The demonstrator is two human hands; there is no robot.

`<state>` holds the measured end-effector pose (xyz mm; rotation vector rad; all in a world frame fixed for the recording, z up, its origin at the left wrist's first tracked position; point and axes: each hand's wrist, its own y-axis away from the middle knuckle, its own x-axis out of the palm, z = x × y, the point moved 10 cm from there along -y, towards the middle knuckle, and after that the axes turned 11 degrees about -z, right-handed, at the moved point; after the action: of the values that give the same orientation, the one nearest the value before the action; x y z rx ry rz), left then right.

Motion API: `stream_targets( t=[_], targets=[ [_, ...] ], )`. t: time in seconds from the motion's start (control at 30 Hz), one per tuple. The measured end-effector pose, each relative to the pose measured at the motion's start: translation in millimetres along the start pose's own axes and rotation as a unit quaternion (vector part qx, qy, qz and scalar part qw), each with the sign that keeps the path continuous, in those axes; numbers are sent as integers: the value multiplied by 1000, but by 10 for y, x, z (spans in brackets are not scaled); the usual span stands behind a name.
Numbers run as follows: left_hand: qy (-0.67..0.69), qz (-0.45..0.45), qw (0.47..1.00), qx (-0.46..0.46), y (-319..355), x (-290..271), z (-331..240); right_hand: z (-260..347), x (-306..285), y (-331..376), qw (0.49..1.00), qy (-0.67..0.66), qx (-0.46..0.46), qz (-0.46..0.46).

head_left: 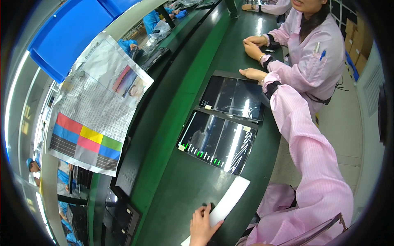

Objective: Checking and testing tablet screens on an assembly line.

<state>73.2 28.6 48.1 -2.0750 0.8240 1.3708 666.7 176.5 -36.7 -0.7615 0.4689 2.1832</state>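
My left hand lies across a long white strip at the near end of the bench, thumb at one edge and bent fingers at the other. My right arm stretches far forward in a pink sleeve with a black wristband. At its end, my right hand rests by the far edge of a dark tablet-like screen, fingers extended; its underside is hidden. Nearer lies a second screen, lit with white and green bars along one side and white scribbled lines along another. Small pale yellow tabs stick to both screens.
A green bench runs away from me. On the left hangs a printed sheet with colour blocks, below blue bins. A co-worker in pink sits at the far right, hands on the bench. More dark panels stand at the lower left.
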Motion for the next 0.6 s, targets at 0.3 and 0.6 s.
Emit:
stream_targets(
  t=[0.3, 0.6],
  targets=[
    [-46, -81, 942, -324, 1411, -248, 1059, 396, 144, 404, 977, 122, -150, 92],
    [-104, -198, 929, -295, 601, -391, 1135, 752, 567, 1838, 937, 34, -305, 170]
  ],
)
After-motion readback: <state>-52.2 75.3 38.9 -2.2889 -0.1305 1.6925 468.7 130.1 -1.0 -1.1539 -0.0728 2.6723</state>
